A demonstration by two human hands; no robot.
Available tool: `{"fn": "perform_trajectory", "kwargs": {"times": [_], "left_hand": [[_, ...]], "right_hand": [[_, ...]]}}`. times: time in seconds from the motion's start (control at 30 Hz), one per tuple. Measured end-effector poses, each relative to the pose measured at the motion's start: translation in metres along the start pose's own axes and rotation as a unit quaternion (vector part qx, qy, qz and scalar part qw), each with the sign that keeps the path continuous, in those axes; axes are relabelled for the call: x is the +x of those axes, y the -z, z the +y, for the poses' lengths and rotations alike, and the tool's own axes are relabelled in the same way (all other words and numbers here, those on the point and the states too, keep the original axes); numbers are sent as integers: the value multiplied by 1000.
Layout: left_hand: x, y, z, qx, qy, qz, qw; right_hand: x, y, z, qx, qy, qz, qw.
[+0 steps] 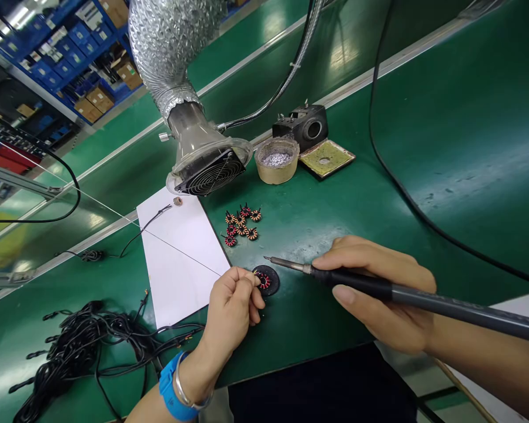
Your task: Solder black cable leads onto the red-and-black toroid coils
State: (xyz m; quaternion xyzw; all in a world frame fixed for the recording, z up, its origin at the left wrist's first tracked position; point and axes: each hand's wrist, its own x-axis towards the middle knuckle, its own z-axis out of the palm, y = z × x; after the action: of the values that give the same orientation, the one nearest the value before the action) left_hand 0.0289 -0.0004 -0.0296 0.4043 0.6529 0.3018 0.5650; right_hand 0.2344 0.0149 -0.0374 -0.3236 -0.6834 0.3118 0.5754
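My right hand (379, 288) grips a dark soldering iron (405, 296) like a pen, its metal tip (273, 260) pointing left just above a small coil on a round black base (267, 280). My left hand (233, 305) is closed in a pinch on a thin solder wire (180, 251) that runs up and left across the white sheet (176, 264); its fingertips sit right beside the coil. A blue wristband and a metal bangle circle my left wrist. A cluster of several small copper-wound coils (242, 225) lies on the green table behind.
A foil fume duct with a fan hood (207, 167) hangs over the table. A pot of solder dross (277, 160), an iron stand (304, 124) and a sponge tray (327, 158) stand at the back. A heap of black cables (83, 346) lies at left. Shelves with boxes are beyond.
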Motion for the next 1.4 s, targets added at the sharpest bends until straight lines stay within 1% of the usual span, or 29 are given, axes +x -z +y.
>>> {"fn": "perform_trajectory", "kwargs": {"times": [0.17, 0.33, 0.43, 0.5, 0.6, 0.77, 1.17, 1.33, 1.4], "left_hand": [[1, 2, -1, 3, -1, -2, 1000], [2, 3, -3, -4, 7, -6, 1000], [2, 3, -3, -13, 6, -4, 1000], [2, 3, -3, -27, 2, -4, 1000], [0, 3, -4, -43, -2, -8, 999], [-4, 3, -6, -43, -6, -17, 999], [-7, 4, -4, -37, 1, -24, 999], [-7, 5, -6, -43, -8, -31, 999], [-7, 6, -7, -49, -12, -41, 998]], "right_hand": [[0, 1, 6, -13, -8, 0, 1000], [18, 9, 15, -62, -3, -12, 998], [26, 11, 16, -65, 4, -29, 997], [24, 9, 13, -51, -4, -40, 998], [13, 3, 6, -11, -20, -47, 999], [-1, -7, -1, 36, -3, -58, 998], [-3, -11, 3, 25, -6, -63, 998], [1, -6, -2, 27, 8, -44, 999], [3, -6, -3, 11, 5, -38, 999]]}}
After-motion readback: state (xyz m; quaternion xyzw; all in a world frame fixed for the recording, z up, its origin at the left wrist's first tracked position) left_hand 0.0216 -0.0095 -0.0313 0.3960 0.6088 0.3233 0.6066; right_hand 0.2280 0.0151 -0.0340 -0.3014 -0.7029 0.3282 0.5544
